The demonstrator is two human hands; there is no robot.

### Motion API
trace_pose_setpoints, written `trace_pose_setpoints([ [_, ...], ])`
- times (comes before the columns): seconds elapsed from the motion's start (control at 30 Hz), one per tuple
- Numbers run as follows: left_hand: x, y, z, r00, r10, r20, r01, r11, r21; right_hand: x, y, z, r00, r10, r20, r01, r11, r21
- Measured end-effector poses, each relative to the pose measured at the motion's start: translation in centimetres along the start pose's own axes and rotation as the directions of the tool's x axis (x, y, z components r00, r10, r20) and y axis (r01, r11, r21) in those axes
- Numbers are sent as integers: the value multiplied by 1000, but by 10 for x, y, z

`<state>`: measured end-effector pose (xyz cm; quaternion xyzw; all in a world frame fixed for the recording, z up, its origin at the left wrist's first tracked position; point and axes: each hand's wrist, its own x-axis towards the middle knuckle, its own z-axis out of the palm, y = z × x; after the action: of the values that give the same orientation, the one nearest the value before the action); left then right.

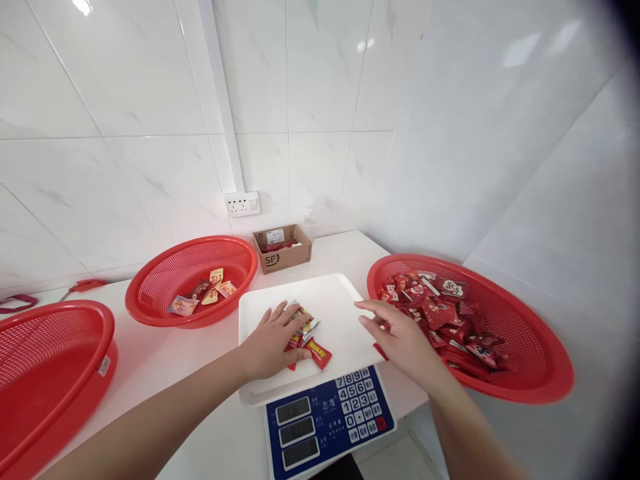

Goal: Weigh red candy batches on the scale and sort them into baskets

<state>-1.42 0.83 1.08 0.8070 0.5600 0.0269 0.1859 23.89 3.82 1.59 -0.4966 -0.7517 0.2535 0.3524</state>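
My left hand lies spread over several small snack packets on a white tray, touching them. A red packet with yellow lettering shows beside its thumb; others are partly hidden under the fingers. My right hand hovers at the tray's right edge, thumb and index finger apart with nothing seen between them, its other fingers largely hidden. Something red peeks out below that hand; whether it touches the hand I cannot tell. Under the tray sits a blue digital scale with number keys and displays.
At right, a red basket holds many red packets. Another red basket at back left contains several packets, and a third basket stands nearest on the left. A small cardboard box rests against the tiled wall, below a socket.
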Motion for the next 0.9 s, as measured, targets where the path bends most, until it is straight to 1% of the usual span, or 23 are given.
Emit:
trace_pose_setpoints([
  [0.1, -1, 6, 3, 995, -88, -50, 90, 995, 37, -8, 17, -22, 985, 96, -143, -109, 990, -85],
  [0.2, 2, 17, 7, 989, -96, -110, 107, 989, 97, -13, 30, -35, 956, 186, -229, -221, 965, -141],
  [0.33, 9, 28, 12, 993, -82, -82, 91, 989, 112, -16, 41, -36, 939, 247, -238, -290, 942, -167],
  [0.43, 10, 24, 9, 997, -63, -49, 67, 995, 73, -18, 47, -34, 933, 283, -222, -319, 935, -153],
  [0.5, 6, 16, 3, 998, -50, -25, 51, 999, 9, -20, 52, -34, 928, 310, -206, -340, 932, -126],
  [0.57, -3, 6, -6, 998, -62, -31, 61, 997, -48, -21, 57, -36, 920, 338, -197, -359, 930, -84],
  [0.67, -26, -12, -17, 981, -162, -106, 154, 985, -82, -23, 63, -39, 911, 373, -174, -383, 924, -24],
  [0.73, -46, -28, -20, 954, -251, -164, 241, 967, -77, -23, 65, -40, 910, 381, -162, -387, 922, -6],
  [0.8, -68, -48, -20, 915, -330, -230, 332, 943, -33, -22, 65, -41, 912, 373, -169, -379, 925, -3],
  [0.9, -106, -86, -16, 837, -427, -343, 489, 865, 116, -21, 63, -41, 913, 368, -176, -374, 927, -1],
])
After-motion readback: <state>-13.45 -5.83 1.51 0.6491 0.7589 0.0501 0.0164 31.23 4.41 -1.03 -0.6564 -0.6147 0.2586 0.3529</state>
